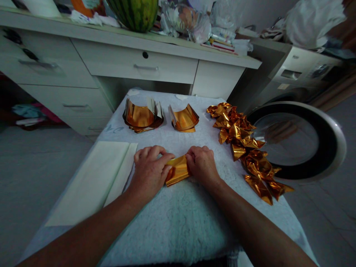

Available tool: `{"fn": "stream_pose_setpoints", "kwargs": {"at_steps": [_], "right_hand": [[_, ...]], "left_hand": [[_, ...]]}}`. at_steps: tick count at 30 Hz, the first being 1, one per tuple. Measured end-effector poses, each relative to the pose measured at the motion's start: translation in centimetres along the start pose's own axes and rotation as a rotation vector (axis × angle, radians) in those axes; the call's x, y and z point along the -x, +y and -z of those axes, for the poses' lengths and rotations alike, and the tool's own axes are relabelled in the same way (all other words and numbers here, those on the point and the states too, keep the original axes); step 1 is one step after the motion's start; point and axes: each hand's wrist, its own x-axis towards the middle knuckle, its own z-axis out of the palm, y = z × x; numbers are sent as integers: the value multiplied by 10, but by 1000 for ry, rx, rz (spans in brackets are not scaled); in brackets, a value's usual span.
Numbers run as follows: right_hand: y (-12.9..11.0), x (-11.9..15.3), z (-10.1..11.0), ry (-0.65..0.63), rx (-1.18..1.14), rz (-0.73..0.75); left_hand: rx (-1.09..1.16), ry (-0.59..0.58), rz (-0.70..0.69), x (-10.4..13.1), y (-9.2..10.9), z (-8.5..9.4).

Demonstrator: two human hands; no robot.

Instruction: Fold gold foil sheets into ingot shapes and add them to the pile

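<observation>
A gold foil sheet [178, 171], curved or partly folded, lies on the cloth-covered table between my hands. My left hand [151, 168] grips its left end between thumb and fingers. Its right end is pinched by my right hand [202, 163], whose fingertips are partly hidden. Beyond my hands stand two stacks of curled gold foil, a larger stack [140, 115] at the left and a smaller stack [185, 118] near the middle. Folded gold foil pieces [236, 129], several of them, lie in a heap along the table's right side.
Pale paper sheets [89, 181] lie at the table's left. Behind the table [178, 230] is a white drawer unit [139, 63] with a watermelon [136, 13] and clutter on top. A washing machine's open round door [297, 139] is close to the table's right edge.
</observation>
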Motion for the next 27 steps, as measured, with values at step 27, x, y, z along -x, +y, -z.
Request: {"fn": "stream_pose_setpoints", "kwargs": {"at_steps": [27], "right_hand": [[2,-1,-1,75,-15,-11]], "left_hand": [[-42,-232,-313,18,22,3]]}}
